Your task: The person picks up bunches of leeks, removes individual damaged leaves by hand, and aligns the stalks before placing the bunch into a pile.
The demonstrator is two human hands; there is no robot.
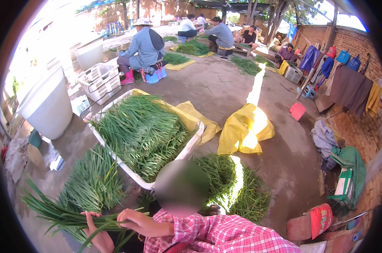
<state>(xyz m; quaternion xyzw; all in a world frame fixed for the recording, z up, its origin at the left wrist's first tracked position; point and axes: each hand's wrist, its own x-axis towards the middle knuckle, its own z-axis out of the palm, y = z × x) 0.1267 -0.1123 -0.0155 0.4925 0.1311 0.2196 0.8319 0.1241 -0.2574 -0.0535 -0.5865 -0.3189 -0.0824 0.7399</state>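
Grasping a bundle of green stalks (66, 214) between seven and eight o'clock, we held it with left hand (97, 232) and right hand (143, 223) side by side, seemingly to keep it aligned, a larger heap (92, 181) at eight, presumably within easy reach.

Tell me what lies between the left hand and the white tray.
In the head view, a loose pile of long green stalks lies between the left hand and the white tray.
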